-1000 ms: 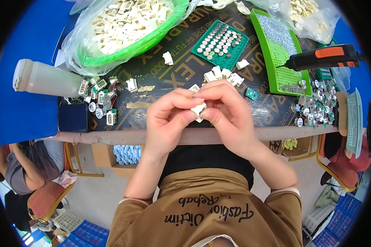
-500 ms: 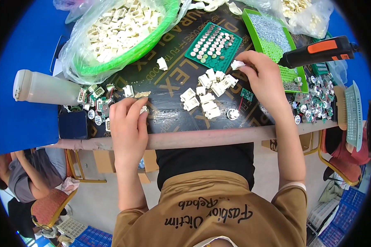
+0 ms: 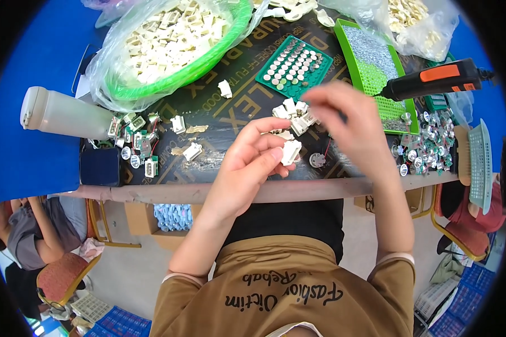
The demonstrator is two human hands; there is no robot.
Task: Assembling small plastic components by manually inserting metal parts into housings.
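My left hand [image 3: 247, 163] is closed on a small white plastic housing [image 3: 291, 151], pinched between thumb and fingers above the table's near middle. My right hand [image 3: 346, 126] hovers to its right, its fingers smeared by motion, so I cannot tell whether it holds anything. Just beyond both hands lies a loose pile of white housings [image 3: 302, 119], partly covered by my left fingers. A small round reflector [image 3: 317, 160] with a red wire rests below my right hand. Another white housing [image 3: 192, 151] lies to the left of my left hand.
A green basket [image 3: 168, 84] lined with plastic holds many housings. Behind the pile stands a green tray [image 3: 270, 62] of round metal discs. At right are a lime-green tray [image 3: 343, 42] of small metal parts, a black-and-orange electric screwdriver [image 3: 433, 78], and reflectors with circuit boards [image 3: 427, 143].
My left hand has left a housing on the table's left side and moved right to the middle, where it now grips one. My right hand has dropped slightly nearer and blurred.
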